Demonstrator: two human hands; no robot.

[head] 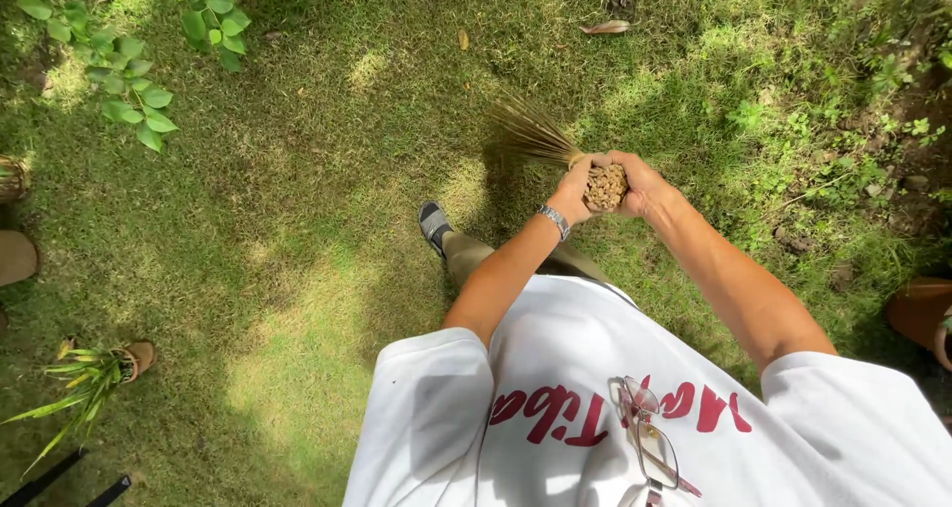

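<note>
Glasses (650,438) hang from the neck of a white shirt (555,368) with red lettering, closest to the lens. Past the shirt both bare arms reach forward, and the two hands meet around the butt end of a stick broom (555,150). At the broom's end the left hand (575,188), which wears one wristband (555,220), is clenched on the bundle from the left, and the right hand (640,182) is clenched on it from the right, so that the cut ends of the sticks show between them. From the hands the bristles fan away up and to the left, over the grass. The ground is a lawn (297,219) outdoors, short grass in patches of sun and shade, with weeds and bare soil well to the right of the broom. One foot in a dark sandal (433,224) stands on the grass just below and left of the broom. Two dry leaves lie on the lawn beyond the broom. Far to its left, one small potted plant (94,373) with long striped leaves sits on the grass, and one leafy branch (129,70) hangs in above it. One brown pot (917,309) shows at the right edge, below the broom's level.
</note>
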